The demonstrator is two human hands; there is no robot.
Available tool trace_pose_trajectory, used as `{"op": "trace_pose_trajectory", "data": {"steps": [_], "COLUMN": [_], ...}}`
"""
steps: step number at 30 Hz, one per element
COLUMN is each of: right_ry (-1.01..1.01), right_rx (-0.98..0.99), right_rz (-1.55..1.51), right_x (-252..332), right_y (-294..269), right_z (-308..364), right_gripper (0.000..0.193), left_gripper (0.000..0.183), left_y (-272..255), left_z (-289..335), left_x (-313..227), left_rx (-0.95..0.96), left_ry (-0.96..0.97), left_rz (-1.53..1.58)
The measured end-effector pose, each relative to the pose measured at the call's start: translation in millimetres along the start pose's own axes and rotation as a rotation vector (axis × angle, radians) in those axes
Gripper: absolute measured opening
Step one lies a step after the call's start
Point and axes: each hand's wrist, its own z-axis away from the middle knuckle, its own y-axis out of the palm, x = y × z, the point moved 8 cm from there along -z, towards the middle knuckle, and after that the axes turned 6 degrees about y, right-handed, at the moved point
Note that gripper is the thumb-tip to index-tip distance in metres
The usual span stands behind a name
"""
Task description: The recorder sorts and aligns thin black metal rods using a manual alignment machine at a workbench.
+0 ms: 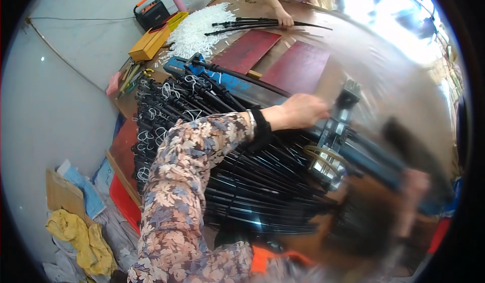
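My left hand is closed, its fingers curled, above a long black rod and just left of a shiny metal fixture. Whatever its fingers hold, if anything, is hidden. Smeared by motion, my right hand is at the right, against a dark elongated thing too blurred to name. Under my left forearm lies a large bundle of thin black rods, many with white cord loops at their far-left ends. A thicker black rod slants from a blue device toward my left hand. A tan ring surrounds the metal fixture.
Across the table, another person's hand rests on several black rods. Nearby are a heap of small white tubes, two dark red boards, a yellow box and a black case with an orange handle. Yellow cloth lies lower left.
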Motion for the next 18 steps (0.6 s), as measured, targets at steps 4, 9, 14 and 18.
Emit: {"op": "trace_pose_trajectory", "data": {"steps": [4,9,14,18], "right_ry": [-0.195,-0.32,-0.214,-0.166], "right_rx": [-0.112,-0.142,-0.046,0.026], "right_rz": [0.09,0.009,-0.152,-0.212], "right_x": [28,177,187,185], "right_y": [-4,-32,-9,8], "right_z": [6,26,40,39], "right_gripper": [0.019,0.023,0.022,0.029], "left_gripper": [0.03,0.022,0.02,0.018], "left_y": [-7,-22,-21,-17], "left_z": [6,12,7,7], "left_x": [1,-2,-1,1], "left_rx": [0.026,-0.023,0.037,0.052], "left_ry": [-0.011,-0.041,-0.089,-0.11], "left_rz": [-0.023,-0.116,-0.118,-0.125]}}
